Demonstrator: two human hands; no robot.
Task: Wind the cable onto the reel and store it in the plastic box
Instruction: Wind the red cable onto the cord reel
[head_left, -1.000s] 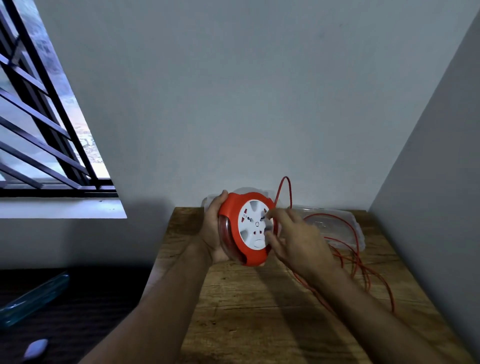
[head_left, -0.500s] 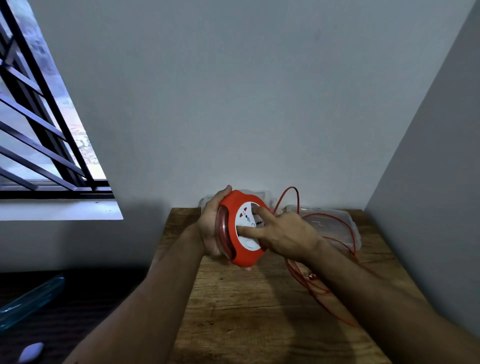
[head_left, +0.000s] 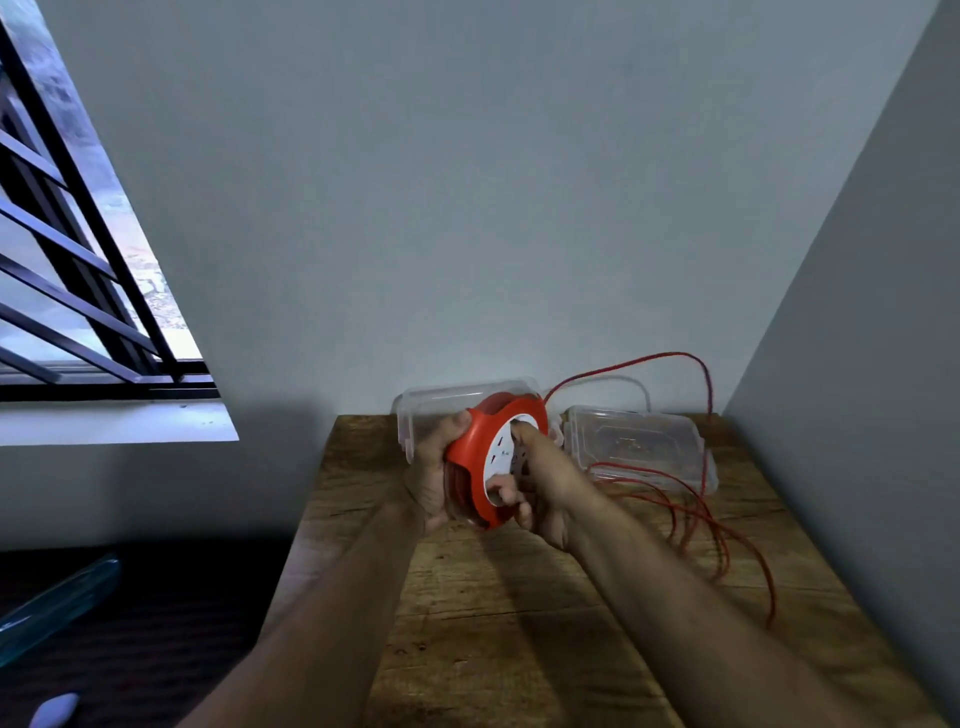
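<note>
I see reel (head_left: 485, 457) held upright above wooden table (head_left: 498, 623), centre frame. Left hand (head_left: 434, 475) grasps reel rim at its 9 o'clock. Right hand (head_left: 543, 483) on white face, fingers curled into it. Plastic box (head_left: 415, 415) just behind reel at 12; lid (head_left: 641, 452) at 3. Loose red cable (head_left: 701, 519) sprawls on table at 4 o'clock.

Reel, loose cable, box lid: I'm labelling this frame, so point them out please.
reel (head_left: 470, 457): head view, orange rim.
loose cable (head_left: 748, 551): head view, loop on the table.
box lid (head_left: 649, 441): head view, clear top.
</note>
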